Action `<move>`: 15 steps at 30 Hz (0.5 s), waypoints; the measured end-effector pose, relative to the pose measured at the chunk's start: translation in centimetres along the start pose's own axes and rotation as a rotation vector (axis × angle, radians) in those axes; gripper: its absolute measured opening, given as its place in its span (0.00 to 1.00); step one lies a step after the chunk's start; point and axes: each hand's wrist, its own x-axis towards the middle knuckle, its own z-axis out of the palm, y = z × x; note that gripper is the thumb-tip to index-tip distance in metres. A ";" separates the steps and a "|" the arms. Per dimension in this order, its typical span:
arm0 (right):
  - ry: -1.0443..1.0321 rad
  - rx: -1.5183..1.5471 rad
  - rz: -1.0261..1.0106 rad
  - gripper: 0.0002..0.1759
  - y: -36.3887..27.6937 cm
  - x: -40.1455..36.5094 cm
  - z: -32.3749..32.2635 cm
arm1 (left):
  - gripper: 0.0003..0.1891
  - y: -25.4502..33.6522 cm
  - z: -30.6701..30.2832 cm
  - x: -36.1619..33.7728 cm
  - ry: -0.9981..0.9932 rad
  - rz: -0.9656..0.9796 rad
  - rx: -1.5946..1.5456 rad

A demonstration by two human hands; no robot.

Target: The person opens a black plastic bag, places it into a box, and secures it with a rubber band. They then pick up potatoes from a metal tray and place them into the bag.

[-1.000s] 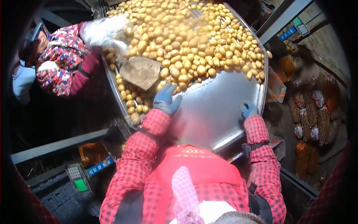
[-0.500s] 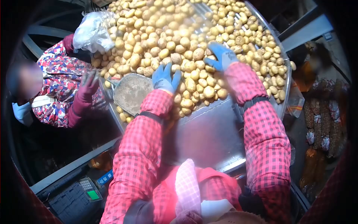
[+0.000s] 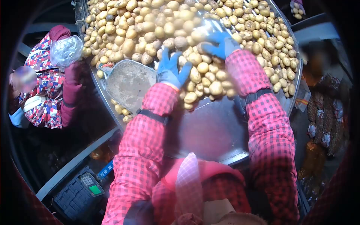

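Note:
Many small yellow potatoes (image 3: pixel 129 35) are heaped over a metal table (image 3: pixel 210 123). My left hand (image 3: pixel 171 70), in a blue glove, rests on the near edge of the heap with its fingers spread. Farther right, my right hand (image 3: pixel 222 44) wears a matching glove; its fingers are apart and reach leftward over the potatoes. Neither hand grips a potato that I can make out. Just left of my left hand lies a dusty, shallow metal scoop (image 3: pixel 129 83), with a few potatoes around it.
At the left stands another person (image 3: pixel 45 78) in a patterned garment, with a clear plastic bag (image 3: pixel 66 50). A scale with a green display (image 3: pixel 92 184) sits at lower left. Filled net bags (image 3: pixel 324 108) stand at the right, beyond the table's raised rim (image 3: pixel 294 82).
Both my hands stay on the potatoes, with small shifts of the fingers. The view has shifted slightly. The other person's plastic bag has moved left, away from the heap.

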 end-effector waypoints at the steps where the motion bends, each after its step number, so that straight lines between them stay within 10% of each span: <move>1: -0.066 0.028 0.018 0.31 -0.9 -1.4 -0.4 | 0.30 -0.3 1.0 -1.2 -0.047 0.035 -0.076; 10: -0.144 0.250 -0.197 0.36 -8.4 -16.2 1.2 | 0.35 2.1 -3.0 -10.8 -0.550 -0.053 -0.505; 13: -0.363 0.366 0.046 0.42 -7.0 -17.1 -5.3 | 0.31 3.0 -5.6 -8.4 -0.897 0.045 -0.354; 15: 0.022 0.531 0.067 0.37 -1.6 -15.9 -7.4 | 0.24 3.9 -5.6 -5.7 -0.792 0.120 -0.303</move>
